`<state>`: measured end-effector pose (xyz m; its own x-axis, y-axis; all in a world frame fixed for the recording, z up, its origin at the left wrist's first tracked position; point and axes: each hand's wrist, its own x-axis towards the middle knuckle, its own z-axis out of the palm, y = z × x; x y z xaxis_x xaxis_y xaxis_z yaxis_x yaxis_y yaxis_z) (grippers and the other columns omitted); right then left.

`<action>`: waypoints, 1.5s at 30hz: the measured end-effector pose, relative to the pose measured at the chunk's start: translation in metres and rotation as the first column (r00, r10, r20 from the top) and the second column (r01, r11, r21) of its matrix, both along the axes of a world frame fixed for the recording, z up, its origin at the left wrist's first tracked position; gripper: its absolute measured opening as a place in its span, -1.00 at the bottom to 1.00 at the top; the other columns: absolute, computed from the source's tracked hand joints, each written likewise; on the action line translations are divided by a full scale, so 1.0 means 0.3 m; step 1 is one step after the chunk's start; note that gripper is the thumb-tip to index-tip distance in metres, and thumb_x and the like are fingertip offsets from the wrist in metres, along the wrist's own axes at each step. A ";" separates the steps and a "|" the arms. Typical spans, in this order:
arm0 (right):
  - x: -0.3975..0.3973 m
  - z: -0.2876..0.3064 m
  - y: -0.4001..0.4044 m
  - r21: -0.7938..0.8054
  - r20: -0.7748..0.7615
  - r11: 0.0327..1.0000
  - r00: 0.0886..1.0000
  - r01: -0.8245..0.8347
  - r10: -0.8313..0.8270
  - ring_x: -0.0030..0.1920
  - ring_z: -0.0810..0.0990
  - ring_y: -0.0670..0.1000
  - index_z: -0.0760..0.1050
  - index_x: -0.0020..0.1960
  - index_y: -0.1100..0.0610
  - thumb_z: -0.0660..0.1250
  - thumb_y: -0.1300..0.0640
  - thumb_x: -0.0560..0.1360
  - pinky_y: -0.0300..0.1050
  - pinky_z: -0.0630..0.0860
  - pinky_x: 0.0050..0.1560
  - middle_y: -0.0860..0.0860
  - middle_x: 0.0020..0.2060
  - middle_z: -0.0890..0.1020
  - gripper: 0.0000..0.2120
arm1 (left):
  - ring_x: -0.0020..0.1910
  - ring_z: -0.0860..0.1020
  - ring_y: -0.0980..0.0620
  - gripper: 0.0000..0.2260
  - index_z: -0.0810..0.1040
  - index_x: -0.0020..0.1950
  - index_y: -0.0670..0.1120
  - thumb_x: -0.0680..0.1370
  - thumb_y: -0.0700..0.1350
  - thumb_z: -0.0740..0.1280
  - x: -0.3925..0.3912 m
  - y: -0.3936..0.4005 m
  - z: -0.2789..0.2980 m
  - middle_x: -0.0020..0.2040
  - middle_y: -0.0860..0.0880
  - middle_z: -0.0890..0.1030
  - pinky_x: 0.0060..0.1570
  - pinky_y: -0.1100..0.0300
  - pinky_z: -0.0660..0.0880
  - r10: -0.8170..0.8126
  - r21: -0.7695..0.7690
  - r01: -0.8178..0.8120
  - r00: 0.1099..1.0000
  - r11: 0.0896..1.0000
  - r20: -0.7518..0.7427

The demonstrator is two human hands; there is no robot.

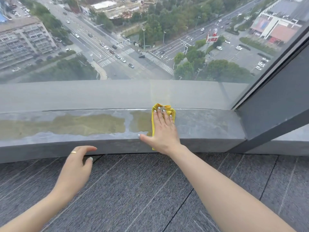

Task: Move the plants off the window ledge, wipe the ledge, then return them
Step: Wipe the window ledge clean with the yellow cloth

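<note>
I see the right hand [163, 129] pressing flat, fingers straight, on the yellow cloth [163, 110] atop the ledge [209, 124]. Dry ledge runs rightward. Left hand [76, 166] relaxed, holding nothing. No plants visible.

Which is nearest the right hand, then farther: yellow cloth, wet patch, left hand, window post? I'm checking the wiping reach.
1. yellow cloth, under the right hand.
2. wet patch, just left on the ledge.
3. left hand, lower left.
4. window post, far right.
</note>
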<state>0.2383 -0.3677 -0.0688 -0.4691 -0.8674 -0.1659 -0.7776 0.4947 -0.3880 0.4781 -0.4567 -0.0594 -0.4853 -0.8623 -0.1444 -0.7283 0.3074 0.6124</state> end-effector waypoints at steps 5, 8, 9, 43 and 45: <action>0.003 -0.010 0.062 0.046 -0.098 0.998 0.994 -0.038 0.042 0.50 -0.38 0.07 -0.34 0.51 0.15 0.30 -0.19 0.40 -0.02 -0.33 0.48 0.05 0.50 -0.35 0.03 | 0.24 0.42 -0.19 -0.64 0.50 0.19 -0.18 0.39 -0.33 0.35 -0.046 0.026 -0.074 0.23 -0.15 0.48 0.25 -0.10 0.36 -0.180 -0.204 0.220 0.964 0.954 0.198; 0.009 -0.021 0.068 0.086 -0.137 0.995 0.989 -0.048 0.060 0.52 -0.31 0.13 -0.30 0.52 0.17 0.27 0.00 0.46 -0.01 -0.27 0.49 0.09 0.52 -0.29 -0.09 | 0.35 0.28 -0.17 -0.50 0.37 0.31 -0.16 0.37 -0.22 0.35 -0.046 0.054 -0.129 0.30 -0.19 0.40 0.33 -0.21 0.22 -0.222 -0.320 0.323 0.924 0.891 0.312; 0.006 -0.020 0.065 0.068 -0.127 0.996 0.990 -0.053 0.061 0.53 -0.27 0.13 -0.25 0.52 0.18 0.25 0.04 0.47 -0.01 -0.23 0.49 0.10 0.53 -0.24 -0.15 | 0.37 0.24 -0.15 -0.48 0.33 0.34 -0.15 0.37 -0.16 0.28 -0.042 0.061 -0.139 0.32 -0.18 0.36 0.37 -0.17 0.14 -0.226 -0.356 0.344 0.915 0.869 0.333; 0.094 -0.044 -0.005 -0.106 0.028 0.991 0.997 0.081 -0.078 0.54 -0.24 0.00 -0.13 0.54 0.13 -0.27 -0.16 0.25 -0.13 -0.42 0.42 0.06 0.55 -0.15 -0.12 | 0.52 -0.10 0.05 -0.53 0.38 0.26 -0.16 0.35 -0.13 0.25 -0.018 0.050 -0.187 0.44 -0.17 0.32 0.41 -0.09 -0.27 -0.223 -0.482 0.447 0.863 0.753 0.453; 0.135 -0.042 -0.054 -0.107 0.034 0.991 0.997 0.076 -0.072 0.54 -0.24 0.00 -0.14 0.54 0.13 -0.30 -0.16 0.23 -0.13 -0.41 0.42 0.06 0.55 -0.15 -0.10 | 0.45 0.11 -0.02 -0.71 0.49 0.01 -0.14 0.31 -0.23 0.36 -0.022 0.048 -0.175 0.41 -0.18 0.36 0.38 -0.11 -0.23 -0.239 -0.478 0.459 0.860 0.749 0.450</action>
<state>0.2788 -0.3840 -0.0813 -0.5289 -0.8441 -0.0878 -0.7276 0.5043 -0.4651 0.4714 -0.4422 -0.1118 -0.7809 -0.6188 0.0853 -0.6219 0.7830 -0.0129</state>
